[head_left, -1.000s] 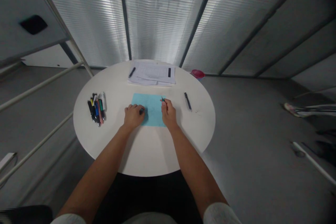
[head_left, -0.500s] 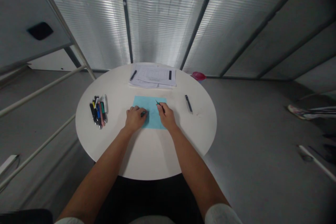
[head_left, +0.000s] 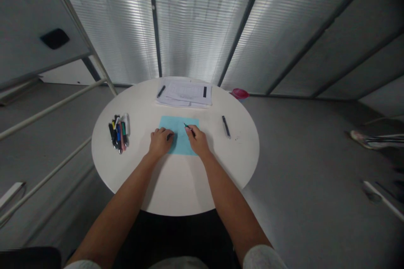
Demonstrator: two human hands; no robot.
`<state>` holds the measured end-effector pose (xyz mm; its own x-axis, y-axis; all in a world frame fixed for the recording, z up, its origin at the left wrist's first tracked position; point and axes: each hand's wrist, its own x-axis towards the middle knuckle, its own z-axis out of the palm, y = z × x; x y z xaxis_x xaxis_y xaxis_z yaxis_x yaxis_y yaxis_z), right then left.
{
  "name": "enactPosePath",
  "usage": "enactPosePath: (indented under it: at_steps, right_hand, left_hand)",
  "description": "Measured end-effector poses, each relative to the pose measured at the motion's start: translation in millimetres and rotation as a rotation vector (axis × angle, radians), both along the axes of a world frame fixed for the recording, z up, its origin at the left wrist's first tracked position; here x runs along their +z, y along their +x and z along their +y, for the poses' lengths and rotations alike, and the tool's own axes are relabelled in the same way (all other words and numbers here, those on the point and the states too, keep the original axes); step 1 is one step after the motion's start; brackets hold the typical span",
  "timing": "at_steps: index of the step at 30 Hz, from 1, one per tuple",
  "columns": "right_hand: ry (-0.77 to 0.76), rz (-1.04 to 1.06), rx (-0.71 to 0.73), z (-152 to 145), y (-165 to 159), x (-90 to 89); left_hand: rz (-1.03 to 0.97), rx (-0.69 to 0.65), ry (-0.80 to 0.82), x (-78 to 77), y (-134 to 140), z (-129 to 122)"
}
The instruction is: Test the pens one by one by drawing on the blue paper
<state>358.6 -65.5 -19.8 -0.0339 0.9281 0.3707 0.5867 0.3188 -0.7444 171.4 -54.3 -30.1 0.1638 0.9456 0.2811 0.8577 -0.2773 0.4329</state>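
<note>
A square sheet of light blue paper (head_left: 181, 148) lies on the round white table in front of me. My left hand (head_left: 160, 143) rests over its left edge, fingers closed round a short dark piece (head_left: 170, 136) that looks like a pen part or cap. Above the paper's right side, my right hand (head_left: 197, 140) pinches a slim pen (head_left: 187, 126) with green near its thin tip, which points up and to the left. The hands are a short way apart. Faint marks on the paper are too small to read.
A bunch of pens and markers (head_left: 119, 133) lies at the left of the table (head_left: 176, 193). One black pen (head_left: 226, 127) is at the right. Printed papers (head_left: 186, 92) with a dark pen on them lie at the far edge. Someone's leg (head_left: 378, 139) shows at far right.
My right hand has shifted slightly left with the pen, closer to the middle of the paper. My left hand stays nearly in place, still closed on the dark piece. The view has moved slightly.
</note>
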Motion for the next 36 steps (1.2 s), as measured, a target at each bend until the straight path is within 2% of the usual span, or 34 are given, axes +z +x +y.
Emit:
enactPosePath:
  at_steps: [8,12,16,20,24,27,30,33,36]
  right_hand:
    - [0.004,-0.021,0.06,-2,-1,4.5]
    - [-0.006,-0.088,0.12,-3,0,1.6]
    - [0.013,-0.194,0.165,-10,-5,1.9]
    - [0.031,-0.181,0.188,-12,-13,15.3]
    - [-0.008,-0.053,0.127,-1,-16,36.8]
    - [0.001,0.0,0.07,7,-18,45.9]
    - [0.066,0.044,0.016,10,-22,42.4]
    - [0.119,0.038,0.019,10,-26,29.3]
    - [0.127,-0.04,0.045,9,-29,15.3]
  left_hand:
    - [-0.221,0.025,0.041,-4.3,-4,8]
    - [-0.471,0.048,0.073,-3.2,-4,9]
    - [-0.739,0.117,0.068,4.8,-4,7]
    - [-0.873,0.127,0.082,10.8,-5,6]
    - [-1.018,0.119,0.023,9.5,-4,8]
    - [-1.112,0.157,-0.035,12.9,0,12]
    - [-1.127,0.146,-0.079,24.4,8,22]
    - [-1.187,0.094,-0.103,36.1,18,33]
    - [-1.258,0.032,-0.112,38.3,28,36]
